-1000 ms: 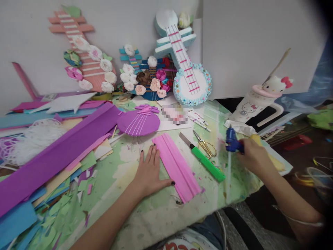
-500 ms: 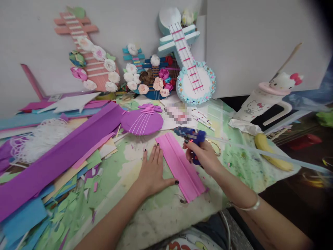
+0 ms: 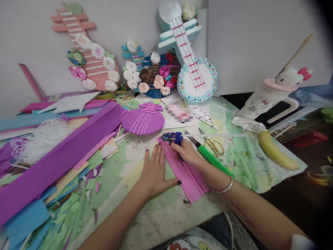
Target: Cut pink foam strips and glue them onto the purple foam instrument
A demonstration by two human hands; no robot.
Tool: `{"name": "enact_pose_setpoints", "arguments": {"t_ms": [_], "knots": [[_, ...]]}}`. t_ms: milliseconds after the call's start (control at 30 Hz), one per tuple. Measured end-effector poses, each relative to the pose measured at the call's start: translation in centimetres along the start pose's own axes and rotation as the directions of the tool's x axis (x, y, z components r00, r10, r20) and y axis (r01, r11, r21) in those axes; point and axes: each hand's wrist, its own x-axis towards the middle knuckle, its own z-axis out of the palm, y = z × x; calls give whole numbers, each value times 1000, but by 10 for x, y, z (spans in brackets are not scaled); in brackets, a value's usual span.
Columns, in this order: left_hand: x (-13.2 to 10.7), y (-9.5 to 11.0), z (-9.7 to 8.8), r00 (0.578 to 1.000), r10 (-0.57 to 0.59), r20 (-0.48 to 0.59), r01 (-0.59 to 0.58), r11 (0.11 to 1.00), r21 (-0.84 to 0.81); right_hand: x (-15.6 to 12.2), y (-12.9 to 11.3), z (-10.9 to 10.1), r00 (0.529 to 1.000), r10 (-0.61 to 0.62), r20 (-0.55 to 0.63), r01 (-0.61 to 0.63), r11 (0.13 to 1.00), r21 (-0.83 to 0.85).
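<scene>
A folded strip of pink crepe paper (image 3: 191, 184) lies slantwise on the table before me. My left hand (image 3: 153, 170) rests flat with fingers stretched, its fingertips and thumb along the strip's left edge. In my right hand (image 3: 188, 151) is a blue glue gun (image 3: 174, 138), its nozzle close over the strip's far left corner; I cannot tell whether it touches. A clear glue stick (image 3: 221, 135) sticks out from the gun's back. Just right of that hand lie a green utility knife (image 3: 214, 160) and gold-handled scissors (image 3: 217, 147).
A purple paper lute (image 3: 143, 121) lies behind the strip. Purple crepe paper (image 3: 67, 152), white string (image 3: 41, 139) and paper scraps cover the left side. Decorated model lutes (image 3: 192, 76) lean on the wall. At right are a banana (image 3: 278, 152) and a white cup (image 3: 262, 104).
My right hand has moved left with the glue gun, bringing its nozzle to the strip's far end. The knife and more of the scissors have come into view. My left hand stays on the strip.
</scene>
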Motion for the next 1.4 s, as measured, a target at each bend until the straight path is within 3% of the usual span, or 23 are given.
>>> {"name": "enact_pose_setpoints", "arguments": {"t_ms": [433, 967, 1400], "knots": [[0, 0, -2, 1000, -4, -4, 4, 1000, -9, 7, -1, 3, 1000, 0, -24, -2, 996, -86], [2, 1, -5, 1000, -7, 30, 7, 1000, -14, 2, -3, 0, 999, 40, -3, -41, 998, -51], [1, -2, 3, 999, 17, -34, -16, 1000, 16, -10, 6, -4, 994, 110, -6, -110, 994, 15]]}}
